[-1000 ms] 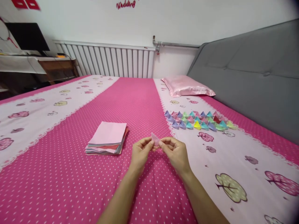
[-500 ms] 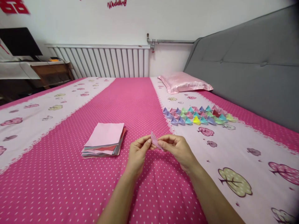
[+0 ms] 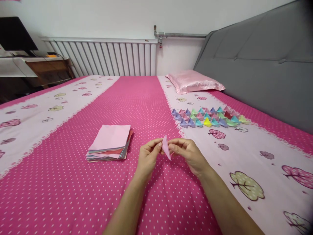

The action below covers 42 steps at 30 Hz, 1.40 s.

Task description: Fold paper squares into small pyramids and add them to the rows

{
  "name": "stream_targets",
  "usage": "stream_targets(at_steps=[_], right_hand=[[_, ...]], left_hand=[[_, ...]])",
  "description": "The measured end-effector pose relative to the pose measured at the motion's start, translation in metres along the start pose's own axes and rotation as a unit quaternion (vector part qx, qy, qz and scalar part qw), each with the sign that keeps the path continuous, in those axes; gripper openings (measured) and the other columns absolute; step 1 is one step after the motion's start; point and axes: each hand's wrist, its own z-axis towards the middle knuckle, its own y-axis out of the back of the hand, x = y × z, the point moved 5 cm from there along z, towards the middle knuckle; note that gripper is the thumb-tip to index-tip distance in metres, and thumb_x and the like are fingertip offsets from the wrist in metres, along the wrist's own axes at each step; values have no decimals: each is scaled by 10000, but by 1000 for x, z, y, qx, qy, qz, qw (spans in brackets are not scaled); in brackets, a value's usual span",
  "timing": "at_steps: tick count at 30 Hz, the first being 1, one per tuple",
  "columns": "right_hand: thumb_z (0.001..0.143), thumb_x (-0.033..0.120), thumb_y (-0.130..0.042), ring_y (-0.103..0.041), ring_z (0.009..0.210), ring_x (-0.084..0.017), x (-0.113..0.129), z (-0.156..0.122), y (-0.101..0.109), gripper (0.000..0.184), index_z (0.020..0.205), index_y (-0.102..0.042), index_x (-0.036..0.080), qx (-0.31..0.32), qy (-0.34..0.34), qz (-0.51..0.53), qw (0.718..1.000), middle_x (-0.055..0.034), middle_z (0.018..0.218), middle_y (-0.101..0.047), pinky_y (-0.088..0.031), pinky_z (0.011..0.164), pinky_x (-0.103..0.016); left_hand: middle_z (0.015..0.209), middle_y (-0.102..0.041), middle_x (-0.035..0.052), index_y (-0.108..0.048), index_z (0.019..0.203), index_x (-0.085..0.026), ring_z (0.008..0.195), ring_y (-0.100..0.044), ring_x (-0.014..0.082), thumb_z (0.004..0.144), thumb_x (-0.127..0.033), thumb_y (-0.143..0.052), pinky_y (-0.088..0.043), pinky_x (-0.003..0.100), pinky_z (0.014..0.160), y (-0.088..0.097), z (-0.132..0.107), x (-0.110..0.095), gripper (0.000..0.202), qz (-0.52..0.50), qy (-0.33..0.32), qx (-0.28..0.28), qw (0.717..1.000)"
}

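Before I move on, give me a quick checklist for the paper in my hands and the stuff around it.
1. Pink paper pinched by both left hand and right hand: ok.
2. Paper in view between the fingertips: ok.
3. Stack flat on the bed, apart from the left hand: ok.
4. Folded pieces in rows, apart from the right hand: ok.
5. Paper's creases sharp and even: cannot tell.

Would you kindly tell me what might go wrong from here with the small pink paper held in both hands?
The folded pink paper is pinched only by fingers of the left hand and right hand, so it may slip or crease crookedly. The soft bed sheet offers little firm backing for pressing folds. A careless sweep could scatter the rows of folded pieces nearby.
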Motion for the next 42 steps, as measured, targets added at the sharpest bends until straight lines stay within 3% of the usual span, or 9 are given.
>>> stream_targets(at_steps=[6, 14, 32, 38, 42], right_hand=[[627, 308, -744, -655, 720, -154, -2, 1, 1, 244, 832, -695, 186, -4, -12, 20, 1000, -42, 776, -711, -503, 741, -303], [667, 398, -700, -637, 673, -150, -17, 7, -1, 313, 889, -703, 177, -6, -43, 38, 998, -50, 741, -705, -485, 662, -275], [707, 317, -681, -582, 623, -94, -26, 8, -1, 191, 857, -723, 205, 12, -70, 72, 995, -29, 718, -700, -411, 565, -192], [667, 311, -706, -602, 637, -122, -20, 7, 1, 172, 782, -725, 184, -6, -47, 51, 998, -30, 692, -691, -446, 654, -247], [630, 277, -728, -543, 517, -83, -22, 6, 5, 157, 739, -697, 168, -42, -63, 31, 997, -4, 629, -656, -357, 476, -193]], left_hand=[[784, -689, 34, -704, 890, -181, 641, -566, 105, 704, -259, -662, -454, 226, 639, 1, 0, 0, 206, -1, 7, 0, 1000], [730, -684, 31, -709, 881, -175, 592, -553, 96, 669, -240, -688, -442, 213, 593, 9, 3, 6, 223, -7, 38, -39, 998], [692, -691, 36, -728, 858, -174, 565, -545, 90, 658, -198, -683, -446, 209, 578, 10, 2, 3, 207, 3, 44, -53, 998], [743, -710, 52, -729, 859, -169, 617, -587, 120, 680, -201, -660, -461, 233, 618, 10, 2, 1, 194, 50, 27, -39, 998], [764, -717, 61, -732, 839, -165, 676, -622, 150, 679, -191, -657, -475, 260, 677, 7, 1, -3, 179, 53, 28, -23, 998]])
